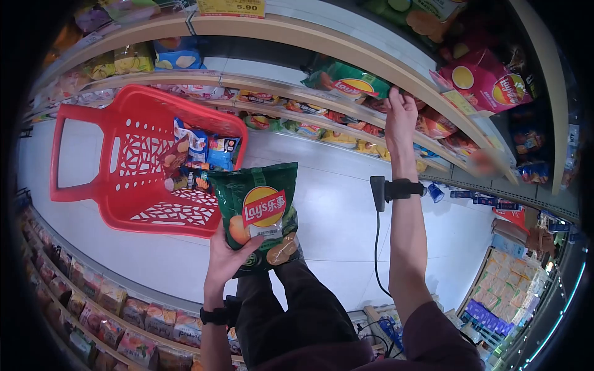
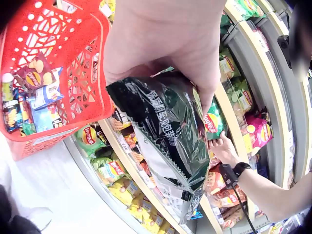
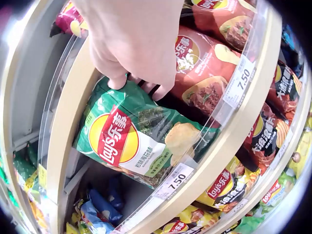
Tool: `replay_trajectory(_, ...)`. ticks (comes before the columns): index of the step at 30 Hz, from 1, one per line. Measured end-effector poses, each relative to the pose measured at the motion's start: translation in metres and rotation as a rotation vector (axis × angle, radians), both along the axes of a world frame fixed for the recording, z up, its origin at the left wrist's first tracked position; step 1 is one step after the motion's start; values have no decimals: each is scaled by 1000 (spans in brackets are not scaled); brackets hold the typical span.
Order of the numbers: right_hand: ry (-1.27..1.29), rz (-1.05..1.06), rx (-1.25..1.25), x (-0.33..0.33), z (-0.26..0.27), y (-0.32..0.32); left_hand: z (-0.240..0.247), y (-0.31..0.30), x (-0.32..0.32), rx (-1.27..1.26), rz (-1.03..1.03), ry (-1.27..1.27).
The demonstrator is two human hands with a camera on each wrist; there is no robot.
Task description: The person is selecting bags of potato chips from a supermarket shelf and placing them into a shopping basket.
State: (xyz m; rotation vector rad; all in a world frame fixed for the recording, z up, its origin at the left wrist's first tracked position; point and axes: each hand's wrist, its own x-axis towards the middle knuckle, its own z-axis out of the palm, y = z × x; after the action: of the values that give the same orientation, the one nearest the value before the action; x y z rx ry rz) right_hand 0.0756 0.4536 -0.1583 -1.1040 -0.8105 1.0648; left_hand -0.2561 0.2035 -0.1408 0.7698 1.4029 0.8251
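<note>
My left hand (image 1: 228,255) grips a dark green bag of potato chips (image 1: 258,213) by its side, thumb across the front. The left wrist view shows the back of this bag (image 2: 165,126) below the hand. At the shelf, my right hand (image 1: 401,119) is at the end of another green chip bag (image 1: 348,80). In the right wrist view the fingers of the right hand (image 3: 134,46) are curled at the upper edge of that bag (image 3: 131,136), which lies tilted behind the clear shelf lip; part of the fingertips is hidden.
A red shopping basket (image 1: 111,207) with several snack packs (image 1: 198,145) stands on the floor at left. Brown-red chip bags (image 3: 207,73) sit beside the green one. Shelf edges (image 3: 200,180) with price tags curve around. Packaged goods (image 1: 133,315) line the opposite shelf. A cable (image 1: 376,253) hangs from the right wrist.
</note>
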Motion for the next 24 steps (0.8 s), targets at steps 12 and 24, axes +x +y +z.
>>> replay_trajectory(12,171,15,-84,55,-25,-31,3,16,15,37,8,-17)
replay_trajectory(24,523,-73,59,56,-38,-71,1,12,8,-16,62,-55)
